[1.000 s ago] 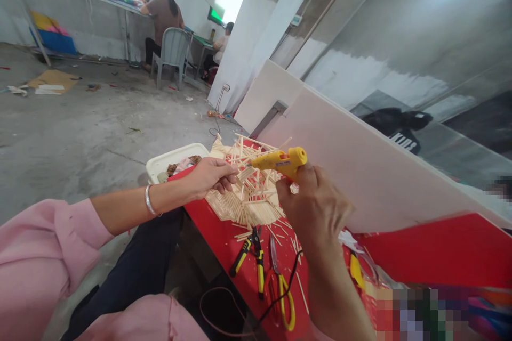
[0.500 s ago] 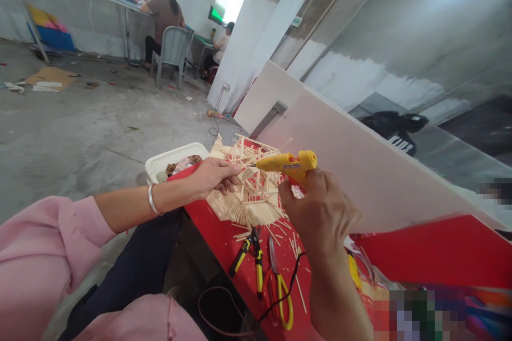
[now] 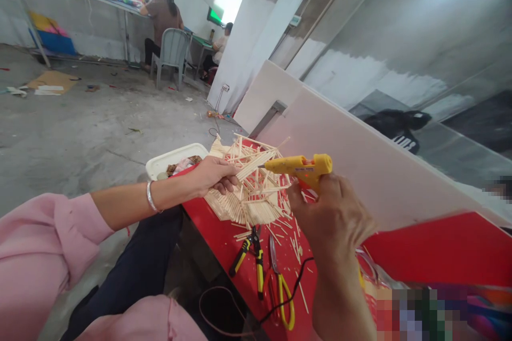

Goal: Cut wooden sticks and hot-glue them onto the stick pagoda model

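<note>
Between the fingertips and thumb of my left hand (image 3: 218, 175) is a small flat strip of wooden sticks (image 3: 255, 164), its far end pointing right. My right hand (image 3: 334, 216) is wrapped round the handle of a yellow hot glue gun (image 3: 298, 165). The gun's nozzle points left and sits at or just over the far end of the held sticks; whether it touches, I cannot tell. Below both hands lies a heap of loose sticks and flat stick panels (image 3: 262, 212) on a red tabletop (image 3: 218, 240).
Nearer me lie black-and-yellow pliers (image 3: 252, 258) and scissors (image 3: 285, 298) with red and yellow handles, beside a black cord (image 3: 296, 287). A white tray (image 3: 176, 157) holds cloth at the left. White boards (image 3: 340, 154) lean behind. Two people sit at far tables.
My right hand and the glue gun have moved right, the nozzle shifting from near my left fingertips to the sticks' far end. My left hand stays nearly in place.
</note>
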The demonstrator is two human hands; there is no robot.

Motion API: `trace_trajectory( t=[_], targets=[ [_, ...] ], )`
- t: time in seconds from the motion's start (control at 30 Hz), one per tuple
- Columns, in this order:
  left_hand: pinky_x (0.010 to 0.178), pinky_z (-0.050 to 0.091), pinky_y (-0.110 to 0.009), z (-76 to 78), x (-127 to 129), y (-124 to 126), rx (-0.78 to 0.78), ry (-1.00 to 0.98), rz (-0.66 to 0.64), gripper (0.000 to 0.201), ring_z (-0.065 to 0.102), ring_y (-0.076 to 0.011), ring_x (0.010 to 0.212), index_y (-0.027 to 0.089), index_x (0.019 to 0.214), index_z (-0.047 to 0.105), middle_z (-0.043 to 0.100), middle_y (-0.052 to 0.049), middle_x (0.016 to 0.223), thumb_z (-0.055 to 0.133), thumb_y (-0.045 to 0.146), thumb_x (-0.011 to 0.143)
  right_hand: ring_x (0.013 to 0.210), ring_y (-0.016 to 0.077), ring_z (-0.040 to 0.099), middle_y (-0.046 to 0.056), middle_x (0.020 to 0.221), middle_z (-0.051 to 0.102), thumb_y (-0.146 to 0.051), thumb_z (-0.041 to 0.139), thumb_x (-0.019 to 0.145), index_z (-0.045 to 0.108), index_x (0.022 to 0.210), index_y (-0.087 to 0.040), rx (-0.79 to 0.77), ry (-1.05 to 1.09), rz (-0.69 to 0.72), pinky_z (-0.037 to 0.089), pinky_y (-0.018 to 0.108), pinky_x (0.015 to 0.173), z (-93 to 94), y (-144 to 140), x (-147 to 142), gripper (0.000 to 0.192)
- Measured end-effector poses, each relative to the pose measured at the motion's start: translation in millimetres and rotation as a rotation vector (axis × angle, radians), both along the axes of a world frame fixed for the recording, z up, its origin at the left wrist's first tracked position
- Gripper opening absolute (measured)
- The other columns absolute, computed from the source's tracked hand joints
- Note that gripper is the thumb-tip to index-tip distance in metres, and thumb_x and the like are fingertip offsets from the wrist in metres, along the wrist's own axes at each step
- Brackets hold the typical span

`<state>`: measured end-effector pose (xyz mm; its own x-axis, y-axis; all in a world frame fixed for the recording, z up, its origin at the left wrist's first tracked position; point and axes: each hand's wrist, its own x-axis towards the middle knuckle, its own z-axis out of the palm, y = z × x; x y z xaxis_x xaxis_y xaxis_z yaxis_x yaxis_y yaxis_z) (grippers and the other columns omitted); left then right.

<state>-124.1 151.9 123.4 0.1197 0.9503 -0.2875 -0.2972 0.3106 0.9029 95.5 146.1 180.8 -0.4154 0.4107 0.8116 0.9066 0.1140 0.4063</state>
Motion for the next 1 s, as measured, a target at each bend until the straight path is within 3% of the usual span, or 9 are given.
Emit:
trace_trajectory(
  t=[0.23, 0.47, 1.0],
  targets=[
    [0.042, 0.039, -0.023, 5.7, 0.5, -1.6, -0.012, 0.011, 0.006, 0.027, 0.052, -0.0077, 0.041, 0.013, 0.056, 0.064, 0.064, -0.004, 0.053, 0.063, 0.018, 0.082, 0.053, 0.0105, 0.033, 0.004, 0.069, 0.055, -0.042, 0.056, 0.078, 0.062, 0.089, -0.015, -0.028, 0.048, -0.036, 0.016, 0.026, 0.051, -0.9, -4.2, 7.1, 0.029],
    [0.043, 0.040, -0.023, 1.7, -2.1, -0.4, 0.034, 0.046, -0.029, 0.028, 0.052, -0.0081, 0.042, 0.013, 0.057, 0.064, 0.064, -0.005, 0.053, 0.063, 0.023, 0.083, 0.055, 0.0119, 0.034, 0.005, 0.072, 0.055, -0.041, 0.055, 0.079, 0.061, 0.091, -0.016, -0.103, 0.095, -0.025, 0.018, 0.028, 0.053, -0.7, -1.5, 6.3, 0.028],
    [0.042, 0.039, -0.020, 4.0, -2.1, 7.3, -0.141, -0.073, -0.037, 0.025, 0.050, -0.0071, 0.040, 0.012, 0.057, 0.063, 0.062, -0.005, 0.051, 0.065, 0.019, 0.081, 0.055, 0.0108, 0.035, 0.004, 0.071, 0.055, -0.042, 0.056, 0.080, 0.061, 0.092, -0.014, -0.073, 0.066, -0.030, 0.017, 0.026, 0.052, -1.6, -2.7, 7.5, 0.031]
  ],
)
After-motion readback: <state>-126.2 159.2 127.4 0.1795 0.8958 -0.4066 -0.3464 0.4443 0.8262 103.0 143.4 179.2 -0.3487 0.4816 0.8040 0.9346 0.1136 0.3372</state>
